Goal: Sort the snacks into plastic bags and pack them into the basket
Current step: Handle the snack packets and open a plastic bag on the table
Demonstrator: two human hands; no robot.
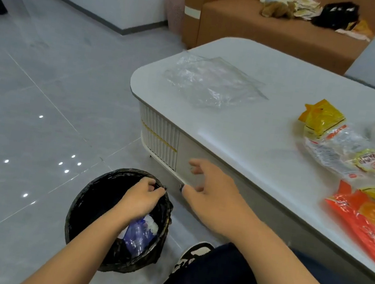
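Observation:
A round basket [91, 203] lined with a black bag stands on the floor beside the table. A clear bag with blue and white packets [138, 233] lies inside it. My left hand [142, 198] grips the black liner at the basket's far rim. My right hand [210, 193] hovers to the right of the basket in front of the table's side, fingers spread, holding nothing. Several clear plastic bags [211, 82] lie flat on the white table [243, 130]. A yellow and clear snack pack [340, 144] and an orange snack pack [367, 225] lie at the right.
My dark-trousered knee [234, 283] and a black and white shoe [192, 255] are just right of the basket. A brown sofa [269, 30] with soft toys stands behind the table. Grey tiled floor [43, 97] stretches to the left.

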